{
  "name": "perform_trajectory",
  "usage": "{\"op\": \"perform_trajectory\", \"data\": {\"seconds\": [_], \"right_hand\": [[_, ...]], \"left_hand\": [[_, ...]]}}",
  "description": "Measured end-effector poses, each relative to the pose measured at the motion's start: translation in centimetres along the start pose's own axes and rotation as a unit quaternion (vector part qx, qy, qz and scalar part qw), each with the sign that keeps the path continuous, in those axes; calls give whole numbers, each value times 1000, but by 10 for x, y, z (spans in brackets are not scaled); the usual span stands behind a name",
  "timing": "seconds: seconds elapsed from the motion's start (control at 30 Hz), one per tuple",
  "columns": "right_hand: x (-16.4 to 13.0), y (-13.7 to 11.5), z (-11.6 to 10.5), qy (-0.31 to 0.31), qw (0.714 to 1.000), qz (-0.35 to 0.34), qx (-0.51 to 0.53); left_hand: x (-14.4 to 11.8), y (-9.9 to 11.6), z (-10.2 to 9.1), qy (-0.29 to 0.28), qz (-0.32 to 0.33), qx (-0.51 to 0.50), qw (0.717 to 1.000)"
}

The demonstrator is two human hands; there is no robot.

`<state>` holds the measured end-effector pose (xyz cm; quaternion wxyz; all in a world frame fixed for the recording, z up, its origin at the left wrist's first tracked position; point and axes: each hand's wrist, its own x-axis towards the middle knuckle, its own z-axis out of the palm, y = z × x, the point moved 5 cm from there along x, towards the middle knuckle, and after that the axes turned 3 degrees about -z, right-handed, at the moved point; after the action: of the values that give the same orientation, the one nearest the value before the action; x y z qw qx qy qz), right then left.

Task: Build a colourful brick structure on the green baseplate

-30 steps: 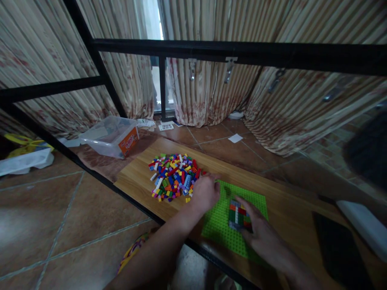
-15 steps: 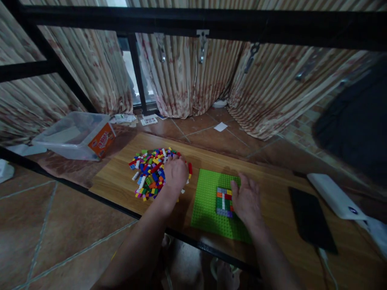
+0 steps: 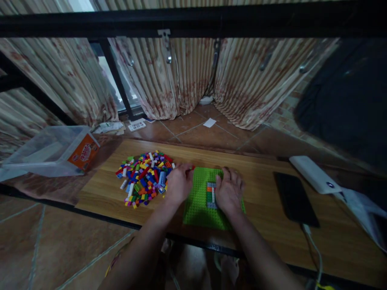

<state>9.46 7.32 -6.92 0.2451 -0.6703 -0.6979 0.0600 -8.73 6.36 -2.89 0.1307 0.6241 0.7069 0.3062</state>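
A green studded baseplate (image 3: 196, 201) lies on the wooden board, with a small patch of coloured toy bricks (image 3: 209, 195) built on it. My right hand (image 3: 230, 191) rests over the right part of this patch and hides it, fingers bent and slightly apart. Just left of the plate's far corner is my left hand (image 3: 179, 184), fingers closed. A bit of a red brick (image 3: 192, 167) shows at its fingertips. Beside this hand spreads a heap of loose toy bricks (image 3: 143, 179) in many colours.
A clear plastic tub (image 3: 51, 151) with an orange label stands at the left. On the right lie a black phone (image 3: 296, 199) with a cable (image 3: 314, 245) and a white device (image 3: 313, 173). A dark bar (image 3: 193, 24) crosses above, before striped curtains (image 3: 187, 76).
My left hand has left the loose heap and moved right to the baseplate, with a red brick at its fingertips. My right hand covers more of the built bricks. The view has shifted.
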Motion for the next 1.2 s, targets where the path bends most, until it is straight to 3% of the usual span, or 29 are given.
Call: {"op": "perform_trajectory", "data": {"seconds": [0.13,0.33,0.6,0.77,1.0,1.2], "right_hand": [[6,8,-10,29,994,10,107],[10,16,-40,43,959,1,280],[7,-1,-36,-117,945,-42,303],[11,-1,-26,-149,922,-49,355],[14,15,-23,-132,943,-36,303],[14,12,-28,-121,972,-58,192]], "left_hand": [[-14,19,24,-71,24,-74,994],[-17,27,29,-97,50,-102,989],[-17,43,31,-118,115,-118,979],[-17,50,32,-113,130,-118,978],[-11,30,40,-127,55,-79,987],[-10,30,39,-144,62,-42,987]]}}
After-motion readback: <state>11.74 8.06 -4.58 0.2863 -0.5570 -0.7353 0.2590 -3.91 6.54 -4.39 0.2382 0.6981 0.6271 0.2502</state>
